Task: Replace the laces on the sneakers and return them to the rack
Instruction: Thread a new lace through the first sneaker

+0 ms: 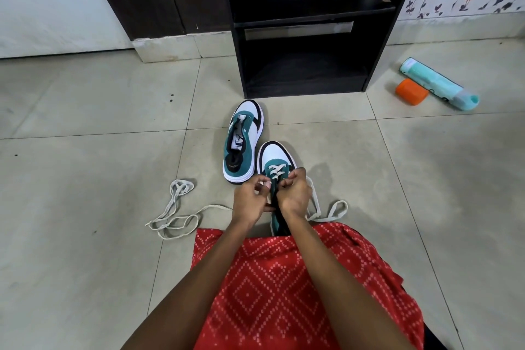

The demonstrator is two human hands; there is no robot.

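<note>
**Head view: lacing the near sneaker, first crossing in place**

The dark rack (pixel 301 65) stands well beyond both hands. The unlaced sneaker (pixel 244 139) sits just beyond the left hand (pixel 252 202), and the near sneaker (pixel 277 158) lies under both. The left hand and the right hand (pixel 295 193) curl their fingers, pinching the white lace (pixel 275 170) at the eyelets. The next move is probably to feed each end through the following eyelet pair and pull it even.

One mark reads clearly: the white tongue label (pixel 239 145) of the unlaced teal, white and black sneaker (pixel 246 133) carries a black leaping-cat logo with PUMA printed beneath it. There's small gold print on that shoe's dark insole (pixel 233 165), too tiny to make out. Faint dark markings on the pale green bottle (pixel 434 84) lying on the floor are illegible too.
</note>
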